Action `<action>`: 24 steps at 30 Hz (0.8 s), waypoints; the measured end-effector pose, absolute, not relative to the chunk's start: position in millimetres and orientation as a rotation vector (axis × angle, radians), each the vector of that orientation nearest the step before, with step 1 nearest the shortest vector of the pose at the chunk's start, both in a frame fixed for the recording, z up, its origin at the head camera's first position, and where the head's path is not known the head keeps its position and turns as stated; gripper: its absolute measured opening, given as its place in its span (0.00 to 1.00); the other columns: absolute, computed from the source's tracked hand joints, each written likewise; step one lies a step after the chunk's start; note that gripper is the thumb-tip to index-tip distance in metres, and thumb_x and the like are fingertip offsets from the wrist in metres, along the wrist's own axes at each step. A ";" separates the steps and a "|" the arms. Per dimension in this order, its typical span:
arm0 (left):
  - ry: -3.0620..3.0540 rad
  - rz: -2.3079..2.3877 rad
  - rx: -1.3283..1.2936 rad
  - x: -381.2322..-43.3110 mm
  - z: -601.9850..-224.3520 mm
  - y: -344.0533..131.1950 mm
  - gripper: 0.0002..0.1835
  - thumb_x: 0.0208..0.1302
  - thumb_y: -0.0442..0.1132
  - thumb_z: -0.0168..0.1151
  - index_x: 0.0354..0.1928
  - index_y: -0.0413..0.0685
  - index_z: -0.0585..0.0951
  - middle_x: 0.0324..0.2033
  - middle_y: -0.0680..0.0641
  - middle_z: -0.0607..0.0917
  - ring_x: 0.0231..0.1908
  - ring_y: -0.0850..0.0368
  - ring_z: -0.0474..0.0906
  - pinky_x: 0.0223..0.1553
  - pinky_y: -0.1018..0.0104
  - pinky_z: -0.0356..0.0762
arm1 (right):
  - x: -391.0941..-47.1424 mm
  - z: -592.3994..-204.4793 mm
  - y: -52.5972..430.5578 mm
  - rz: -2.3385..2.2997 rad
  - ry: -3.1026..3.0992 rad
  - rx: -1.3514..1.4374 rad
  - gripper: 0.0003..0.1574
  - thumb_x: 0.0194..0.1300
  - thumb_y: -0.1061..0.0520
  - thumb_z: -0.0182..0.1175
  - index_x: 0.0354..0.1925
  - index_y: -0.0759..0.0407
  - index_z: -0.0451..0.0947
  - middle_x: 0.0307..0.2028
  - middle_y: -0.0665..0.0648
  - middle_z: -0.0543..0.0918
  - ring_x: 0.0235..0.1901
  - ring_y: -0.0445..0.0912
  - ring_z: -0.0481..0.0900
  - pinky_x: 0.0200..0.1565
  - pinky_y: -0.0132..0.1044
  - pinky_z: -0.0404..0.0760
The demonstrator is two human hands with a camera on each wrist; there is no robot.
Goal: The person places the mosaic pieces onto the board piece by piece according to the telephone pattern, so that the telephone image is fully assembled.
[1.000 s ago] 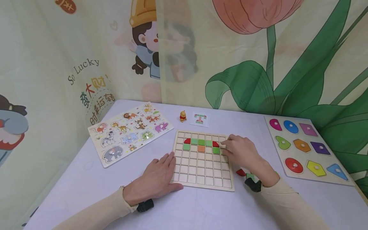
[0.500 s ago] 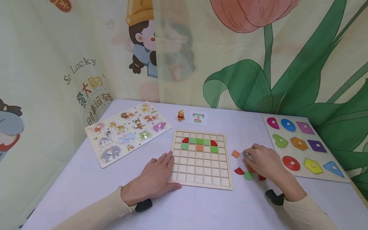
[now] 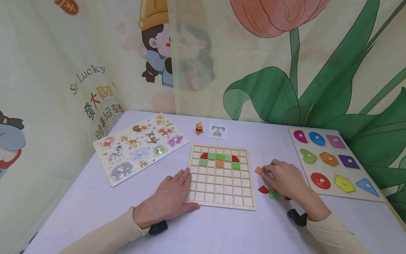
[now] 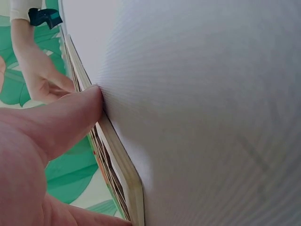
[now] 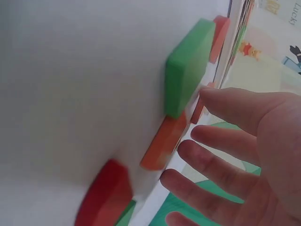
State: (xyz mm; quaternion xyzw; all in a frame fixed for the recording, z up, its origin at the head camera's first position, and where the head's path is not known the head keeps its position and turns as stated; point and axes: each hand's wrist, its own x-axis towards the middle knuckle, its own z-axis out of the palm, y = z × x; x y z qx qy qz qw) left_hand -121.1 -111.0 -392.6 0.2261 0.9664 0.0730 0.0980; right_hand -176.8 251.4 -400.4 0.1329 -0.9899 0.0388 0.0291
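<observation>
In the head view, a wooden grid board (image 3: 219, 176) lies mid-table with green, red and orange tiles in its upper rows. My left hand (image 3: 168, 197) lies flat at its left side, fingers extended; in the left wrist view its thumb (image 4: 75, 117) touches the board's edge (image 4: 117, 155). To the right of the board, my right hand (image 3: 287, 178) reaches down to an orange square tile (image 3: 259, 170), thumb and fingertips at its near side. The right wrist view shows the fingers spread apart around that tile. A green tile (image 5: 188, 66) lies beside the thumb.
Loose red tiles (image 3: 263, 189) and a green tile (image 3: 273, 194) lie below the right hand, partly covered. A pattern card (image 3: 218, 131) and a small bear figure (image 3: 198, 128) stand behind the board. An animal puzzle (image 3: 141, 148) lies left, a shape puzzle (image 3: 336, 162) right.
My right hand has gone from the board's upper right out to the loose tiles, then slightly left to the orange tile. The left hand has stayed at the board's side.
</observation>
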 end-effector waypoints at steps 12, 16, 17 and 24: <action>2.866 0.200 0.676 -121.9 -393.9 -110.6 0.52 0.65 0.67 0.63 0.75 0.31 0.63 0.77 0.34 0.63 0.77 0.39 0.62 0.67 0.43 0.69 | -183.6 -401.1 240.5 0.104 -3.025 0.482 0.24 0.58 0.50 0.76 0.50 0.60 0.88 0.36 0.57 0.84 0.29 0.44 0.75 0.29 0.34 0.78; 2.870 0.197 0.676 -121.9 -394.2 -110.3 0.53 0.65 0.67 0.63 0.75 0.31 0.63 0.77 0.34 0.63 0.76 0.39 0.62 0.67 0.43 0.69 | -184.8 -401.6 239.4 0.106 -3.003 0.516 0.22 0.58 0.53 0.77 0.49 0.60 0.88 0.33 0.55 0.83 0.28 0.43 0.74 0.29 0.33 0.76; 2.872 0.196 0.677 -121.9 -394.2 -110.3 0.53 0.65 0.67 0.63 0.75 0.31 0.63 0.77 0.34 0.62 0.76 0.39 0.62 0.67 0.43 0.69 | -184.9 -401.7 239.2 0.105 -2.998 0.523 0.21 0.58 0.53 0.77 0.49 0.60 0.89 0.33 0.55 0.83 0.27 0.43 0.74 0.28 0.32 0.75; 2.873 0.190 0.678 -121.9 -393.9 -110.3 0.53 0.64 0.67 0.64 0.75 0.31 0.63 0.77 0.34 0.63 0.76 0.39 0.63 0.66 0.43 0.70 | -185.7 -399.4 237.1 0.098 -2.976 0.557 0.20 0.58 0.54 0.77 0.48 0.60 0.89 0.33 0.55 0.82 0.27 0.43 0.74 0.29 0.33 0.75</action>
